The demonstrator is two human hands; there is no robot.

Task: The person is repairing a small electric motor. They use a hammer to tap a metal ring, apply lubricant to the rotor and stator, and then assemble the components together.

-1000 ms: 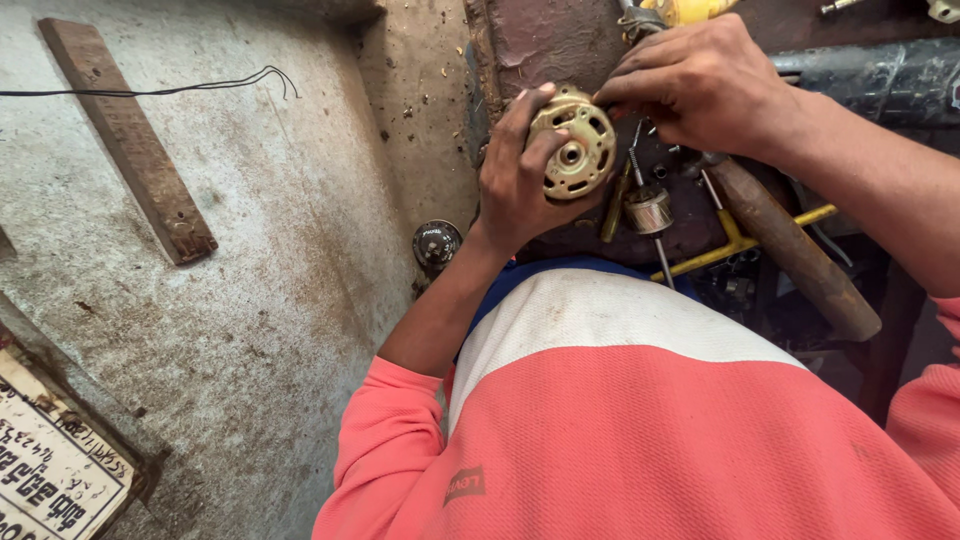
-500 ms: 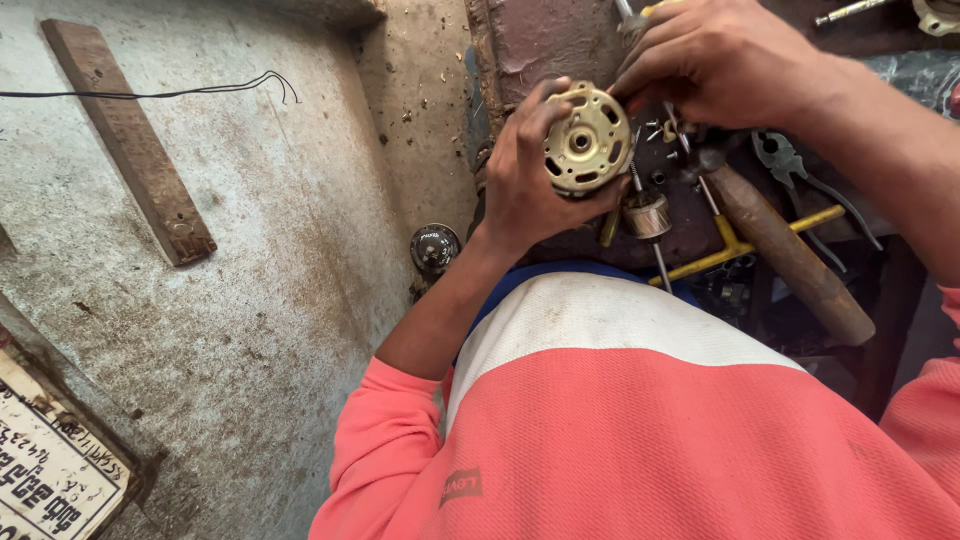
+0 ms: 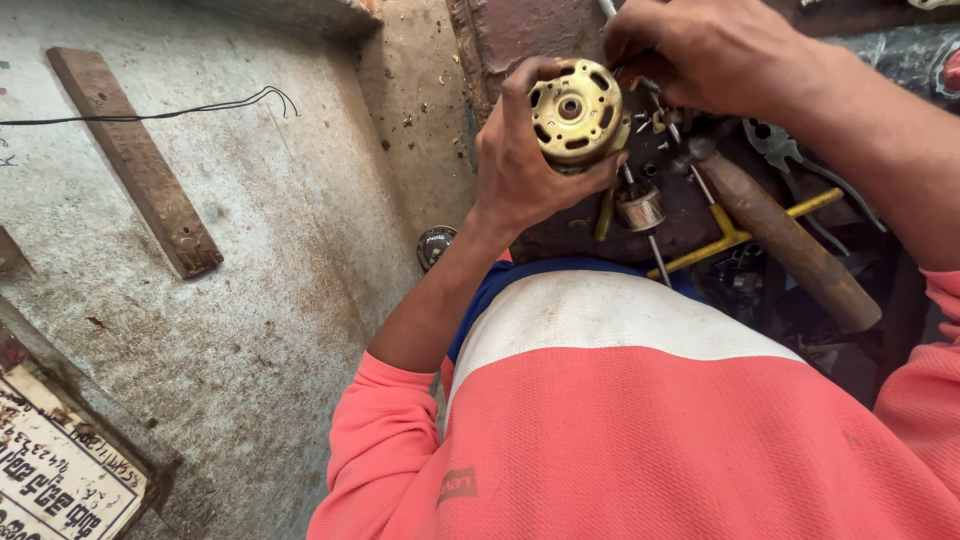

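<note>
Left hand (image 3: pixel 520 165) grasps a round brass-coloured motor housing (image 3: pixel 577 110) above the cluttered workbench (image 3: pixel 560 235). Right hand (image 3: pixel 705 50) pinches a thin metal tool (image 3: pixel 607 8) beside it; a wooden-handled hammer (image 3: pixel 790 245) lies near.

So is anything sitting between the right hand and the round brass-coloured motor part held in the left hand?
Nothing visible does. The left hand grips the motor part from its side, and the right hand sits right beside its upper edge, fingertips close to it. Loose screws and a wooden-handled tool lie lower, on the bench.

coral-pink knit top (image 3: pixel 650 450) w/ white chest band, blue collar, sleeves pushed up
</note>
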